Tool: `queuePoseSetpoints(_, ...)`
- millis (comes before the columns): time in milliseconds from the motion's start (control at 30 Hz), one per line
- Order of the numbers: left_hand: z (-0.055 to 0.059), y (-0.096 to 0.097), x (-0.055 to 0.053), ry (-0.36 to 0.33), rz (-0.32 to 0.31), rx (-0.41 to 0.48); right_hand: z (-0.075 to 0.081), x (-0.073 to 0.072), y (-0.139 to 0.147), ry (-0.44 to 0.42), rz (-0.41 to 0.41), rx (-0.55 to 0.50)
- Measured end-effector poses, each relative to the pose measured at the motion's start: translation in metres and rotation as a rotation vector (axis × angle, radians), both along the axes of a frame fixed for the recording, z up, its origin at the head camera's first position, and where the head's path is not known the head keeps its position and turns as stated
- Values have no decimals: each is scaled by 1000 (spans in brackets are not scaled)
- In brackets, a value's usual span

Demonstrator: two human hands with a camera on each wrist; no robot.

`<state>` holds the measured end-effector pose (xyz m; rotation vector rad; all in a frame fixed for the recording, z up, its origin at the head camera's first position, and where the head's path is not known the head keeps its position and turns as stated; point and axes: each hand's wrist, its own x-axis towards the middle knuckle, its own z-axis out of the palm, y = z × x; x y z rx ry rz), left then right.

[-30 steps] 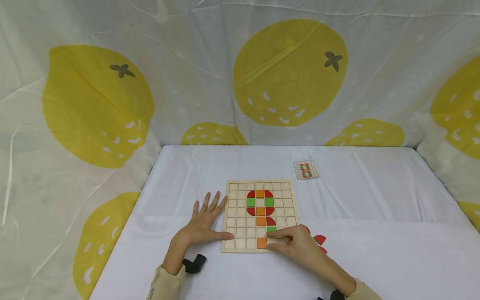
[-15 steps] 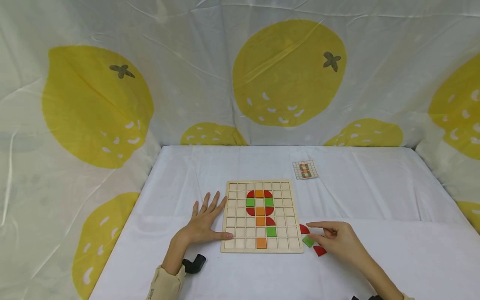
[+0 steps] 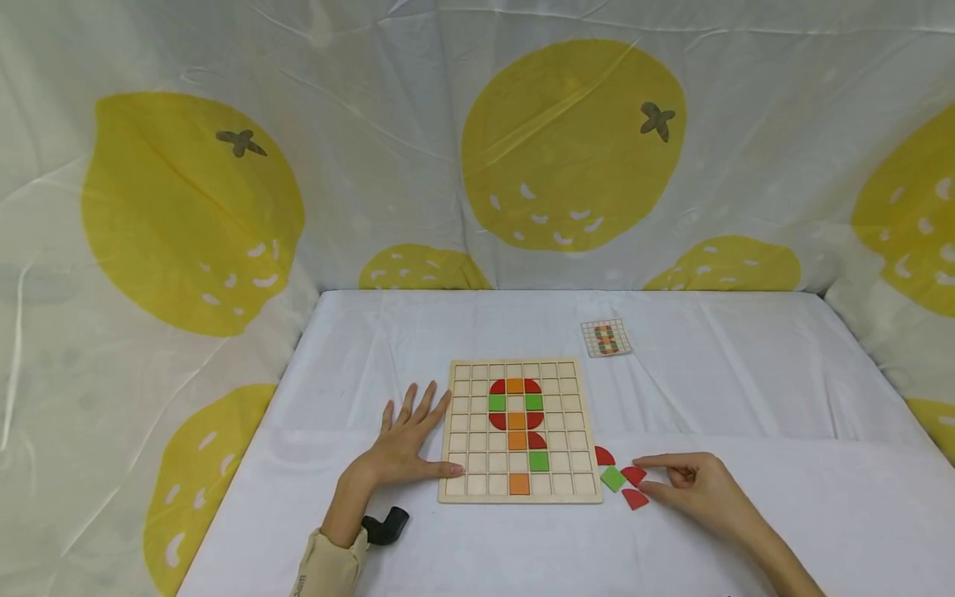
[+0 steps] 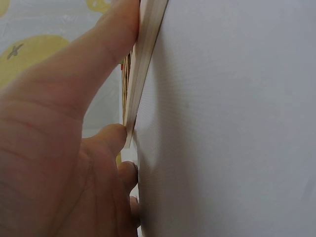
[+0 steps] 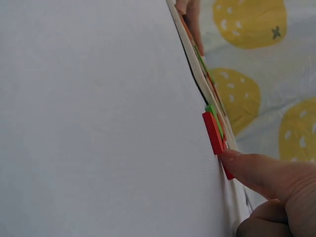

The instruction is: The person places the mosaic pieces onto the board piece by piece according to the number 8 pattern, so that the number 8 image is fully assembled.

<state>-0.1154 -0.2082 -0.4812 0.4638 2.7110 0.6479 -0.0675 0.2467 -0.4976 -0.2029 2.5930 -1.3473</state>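
A wooden grid board [image 3: 477, 489] carries red quarter-circle tiles, green squares and orange squares in its middle columns. My left hand [image 3: 403, 452] lies spread at the board's left side, thumb on its edge; in the left wrist view the left hand [image 4: 59, 123] touches the board's side [image 4: 143, 64]. To the right of the board, my right hand [image 3: 697, 489] pinches a red quarter-circle tile [image 3: 634, 475] between thumb and index finger. Around it lie a green square tile [image 3: 614, 478], another red tile [image 3: 604, 456] and a third red tile [image 3: 635, 499].
A small pattern card [image 3: 607, 338] with a printed grid lies behind the board. White cloth [image 3: 746, 398] covers the table, and a lemon-print curtain [image 3: 410, 166] rises at the back and sides. A black curved piece [image 3: 386, 526] sits by the left wrist.
My right hand has left the green tile on the board and moved right to the loose tiles, where it takes a red quarter-circle tile. The left hand stays put.
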Motion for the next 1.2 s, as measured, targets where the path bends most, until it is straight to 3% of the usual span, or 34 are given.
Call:
queuePoseSetpoints(300, -1, -1, 0, 10, -9, 5, -4, -3, -9, 69, -25, 9)
queuePoseSetpoints(500, -1, -1, 0, 11, -9, 7, -1, -8, -12, 192, -195, 172)
queuePoseSetpoints(600, -1, -1, 0, 10, -7, 6, 2, -11, -10, 191, -222, 200)
queuePoseSetpoints(867, -1, -1, 0, 9, -11, 8, 5, -20, 8, 58, -10, 82)
queuePoseSetpoints(1200, -1, -2, 0, 7, -12, 7, 5, -34, 25, 29, 174, -2)
